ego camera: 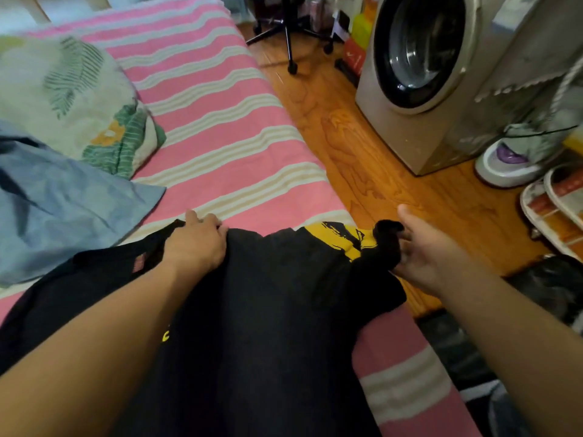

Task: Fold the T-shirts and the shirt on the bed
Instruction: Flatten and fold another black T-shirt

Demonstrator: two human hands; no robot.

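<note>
A black T-shirt point(271, 310) with a yellow print lies spread across the near part of the bed point(214, 127), which has a pink and cream striped cover. My left hand point(197, 244) grips the shirt's far edge, fingers curled over the cloth. My right hand point(419, 253) holds a bunched black corner of the same shirt at the bed's right edge, palm turned up. A light blue shirt point(63, 209) lies crumpled at the left of the bed.
A leaf-patterned pillow point(72, 99) rests at the back left of the bed. A washing machine point(426, 74) stands on the wooden floor at the right, an office chair point(290, 29) behind it. Slippers point(555, 209) and a white appliance base point(508, 165) lie at the far right.
</note>
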